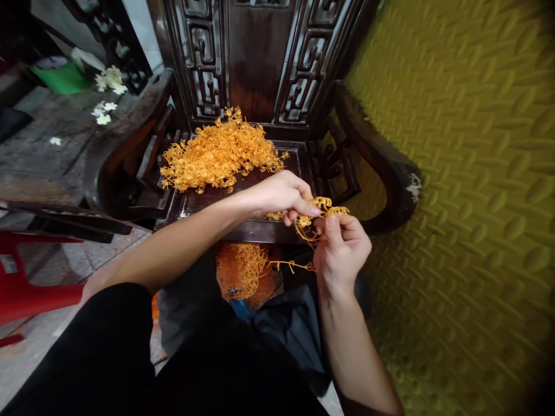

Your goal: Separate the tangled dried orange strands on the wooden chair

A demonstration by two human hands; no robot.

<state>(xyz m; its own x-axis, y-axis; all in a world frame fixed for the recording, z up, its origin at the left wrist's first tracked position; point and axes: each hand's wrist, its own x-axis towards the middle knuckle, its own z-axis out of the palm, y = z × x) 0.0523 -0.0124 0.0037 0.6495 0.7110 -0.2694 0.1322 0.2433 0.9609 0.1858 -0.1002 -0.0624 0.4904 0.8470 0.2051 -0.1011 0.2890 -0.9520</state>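
Note:
My left hand (288, 196) reaches across to the right, its thumb and fingers pinched on a thin orange plastic sprue (307, 234) with small flower-like pieces (321, 202). Close beside it, my right hand (342, 248) pinches the same sprue between thumb and curled fingers. The fingertips hide the exact spot they grip. A large heap of orange flower-like plastic pieces (221, 150) lies on the dark wooden chair seat (255, 231), beyond my left forearm. Below the seat edge is a tangle of bare orange strands (247, 266), with one branch (292, 266) reaching toward my right wrist.
The carved chair has curved armrests on the left (117, 138) and right (390, 179). A yellow textured surface (468, 202) rises on the right. At left stand a wooden table (47, 150) with a green tape roll (60, 75) and white flowers (110, 80), and a red stool (39, 289).

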